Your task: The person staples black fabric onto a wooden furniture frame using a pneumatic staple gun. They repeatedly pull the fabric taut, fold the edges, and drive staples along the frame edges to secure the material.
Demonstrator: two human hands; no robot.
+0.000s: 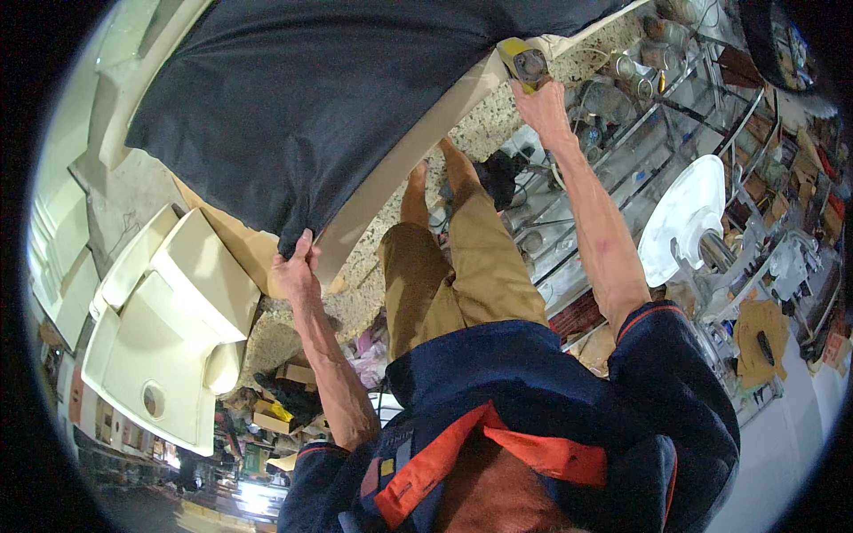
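A wide sheet of black fabric [302, 98] lies over a large piece of furniture with a pale beige edge [391, 169]. My left hand [298, 271] is closed round a gathered corner of this fabric, at the near corner of the piece. Farther off and to the right, my right hand [540, 107] grips a yellow and grey staple gun [524, 64]. The tool's head is at the beige edge, close to the fabric's border; its tip is hidden. A thin hose [555, 169] hangs below my right wrist.
A cream moulded seat shell [169, 329] stands at the left. On the right are a metal-framed rack [640, 133] with glass jars [662, 58], a white round-based stand [684, 213] and piled scraps. Speckled flooring [382, 235] shows beneath the piece.
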